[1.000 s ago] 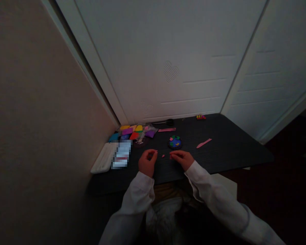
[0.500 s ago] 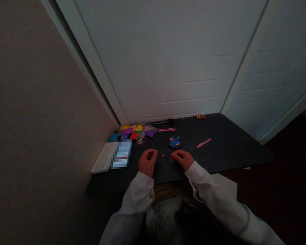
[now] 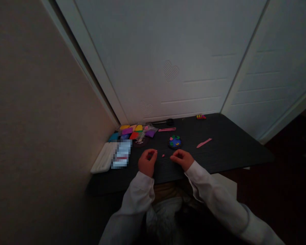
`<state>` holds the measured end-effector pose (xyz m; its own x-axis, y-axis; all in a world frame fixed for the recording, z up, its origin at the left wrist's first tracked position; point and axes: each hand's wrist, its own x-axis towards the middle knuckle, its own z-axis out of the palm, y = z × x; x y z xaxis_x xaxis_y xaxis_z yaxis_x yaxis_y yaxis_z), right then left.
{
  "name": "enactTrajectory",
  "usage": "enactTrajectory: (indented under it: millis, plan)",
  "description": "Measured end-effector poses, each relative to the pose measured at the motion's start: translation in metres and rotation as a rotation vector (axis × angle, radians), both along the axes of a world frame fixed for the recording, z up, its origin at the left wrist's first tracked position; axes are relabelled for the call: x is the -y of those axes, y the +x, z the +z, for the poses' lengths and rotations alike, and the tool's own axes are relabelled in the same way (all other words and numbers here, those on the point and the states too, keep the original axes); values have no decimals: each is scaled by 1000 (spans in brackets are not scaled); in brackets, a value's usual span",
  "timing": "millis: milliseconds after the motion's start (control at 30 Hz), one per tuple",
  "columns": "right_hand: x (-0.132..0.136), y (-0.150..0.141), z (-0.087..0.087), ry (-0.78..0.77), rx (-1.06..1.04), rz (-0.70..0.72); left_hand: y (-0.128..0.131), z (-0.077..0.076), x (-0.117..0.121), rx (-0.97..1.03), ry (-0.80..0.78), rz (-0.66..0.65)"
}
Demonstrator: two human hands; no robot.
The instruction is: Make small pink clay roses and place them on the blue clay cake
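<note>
My left hand [image 3: 147,161] rests on the dark table [image 3: 227,149] with its fingers curled in a pinch on a tiny pink bit of clay. My right hand [image 3: 182,158] lies a little to the right, fingers also pinched together; what they hold is too small to make out. Between the two hands a small pink clay piece [image 3: 163,156] sits on the table. Just beyond it stands a round blue clay disc [image 3: 175,142] with green, pink and yellow bits on top.
Bags of coloured clay [image 3: 134,132] lie at the back left by the wall, with a white tray [image 3: 103,158] and a packet [image 3: 122,153] in front. A pink modelling knife [image 3: 204,143], a pink tool [image 3: 166,129] and a small coloured object [image 3: 200,117] lie further back.
Both hands stay nearly still; the fingers of my right hand shift slightly. Nothing else has moved.
</note>
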<state>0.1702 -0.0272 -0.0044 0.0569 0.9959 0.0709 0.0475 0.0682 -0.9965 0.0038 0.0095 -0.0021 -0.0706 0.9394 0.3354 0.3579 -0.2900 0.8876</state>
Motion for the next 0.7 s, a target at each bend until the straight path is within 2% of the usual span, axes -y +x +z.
enactTrajectory:
  millis: [700]
  plan:
    - [2,-1,5,16,11,18,0,-1,-1,24,-3,-6]
